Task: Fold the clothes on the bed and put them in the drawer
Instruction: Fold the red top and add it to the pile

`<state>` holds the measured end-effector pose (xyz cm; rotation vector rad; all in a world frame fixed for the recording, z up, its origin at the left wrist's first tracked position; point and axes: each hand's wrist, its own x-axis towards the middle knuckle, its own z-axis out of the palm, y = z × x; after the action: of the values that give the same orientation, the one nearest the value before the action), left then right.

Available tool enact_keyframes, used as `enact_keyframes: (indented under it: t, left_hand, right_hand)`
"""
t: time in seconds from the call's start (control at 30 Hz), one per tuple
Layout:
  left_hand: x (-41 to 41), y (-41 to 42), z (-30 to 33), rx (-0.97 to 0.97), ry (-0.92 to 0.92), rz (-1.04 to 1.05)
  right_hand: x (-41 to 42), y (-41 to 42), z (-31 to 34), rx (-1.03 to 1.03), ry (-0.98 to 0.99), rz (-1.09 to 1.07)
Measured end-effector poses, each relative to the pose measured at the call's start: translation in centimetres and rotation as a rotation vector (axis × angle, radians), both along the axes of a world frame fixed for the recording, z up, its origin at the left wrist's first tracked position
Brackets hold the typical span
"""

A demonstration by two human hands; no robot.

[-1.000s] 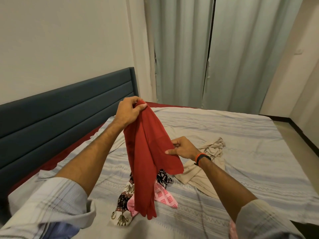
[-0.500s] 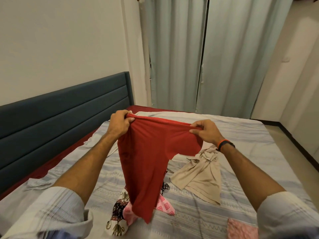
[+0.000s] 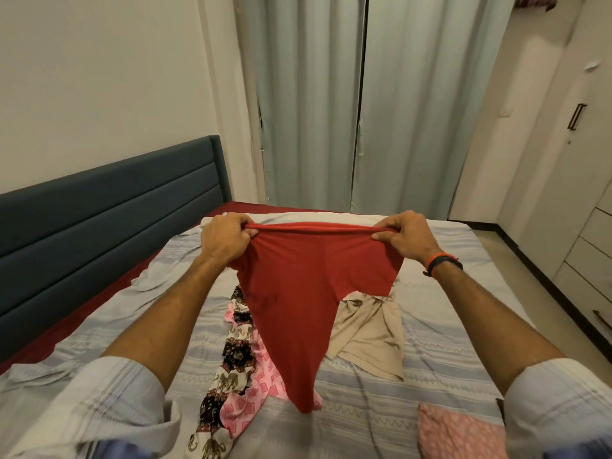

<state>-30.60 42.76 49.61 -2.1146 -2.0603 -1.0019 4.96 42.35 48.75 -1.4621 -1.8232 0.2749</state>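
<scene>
Red garment (image 3: 308, 293) hangs in the air above the bed (image 3: 447, 342), stretched by its top edge between my two hands so that its shape opens out and I can find the seams before folding. My left hand (image 3: 225, 241) pinches the left end of that edge, fingers curled round the cloth; my right hand (image 3: 405, 235) pinches the right end the same way, and the edge runs taut between them. The lower part tapers to a point that reaches down near the bedsheet. Beneath it lie the clothes not yet folded: a beige garment (image 3: 367, 339) to the right, an elephant-print cloth (image 3: 231, 369) and a pink patterned cloth (image 3: 261, 382) to the left. Another pink piece (image 3: 460, 432) lies at the near right. Drawers (image 3: 592, 260) stand along the right wall, well apart from the pile. I judge folding of this piece is only beginning.
</scene>
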Motion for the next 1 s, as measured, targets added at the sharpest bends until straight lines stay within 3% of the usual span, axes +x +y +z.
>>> enact_keyframes:
  t: [0.13, 0.27, 0.43, 0.53, 0.63, 0.77, 0.9, 1.0]
  left_hand:
    - [1.1, -0.1, 0.1, 0.031, 0.036, -0.023]
    - [1.1, 0.1, 0.7, 0.111, -0.123, -0.051]
    - [0.9, 0.4, 1.3, 0.156, -0.224, -0.149]
    - [0.2, 0.6, 1.6, 0.098, -0.181, -0.185]
    - [-0.2, 0.7, 2.1, 0.160, -0.279, -0.175]
    - [-0.2, 0.8, 3.1, 0.017, -0.202, -0.215]
    - [-0.2, 0.1, 3.4, 0.064, -0.300, -0.162]
    - [0.3, -1.0, 3.4, 0.007, -0.222, -0.150]
  right_hand:
    - [0.1, -0.6, -0.2, -0.013, -0.026, -0.041]
    - [-0.2, -1.0, -0.3, 0.055, 0.067, -0.119]
    - [-1.2, -1.5, -0.1, 0.027, 0.048, -0.140]
    - [-1.6, -1.7, 0.2, -0.002, -0.047, -0.142]
    - [-2.2, -1.8, 1.0, 0.109, 0.082, -0.220]
    - [-2.9, -2.0, 1.5, -0.052, -0.088, -0.174]
    - [-3.1, -3.0, 1.9, 0.069, 0.094, -0.244]
    - [-3.0, -3.9, 1.8, -0.014, -0.020, -0.220]
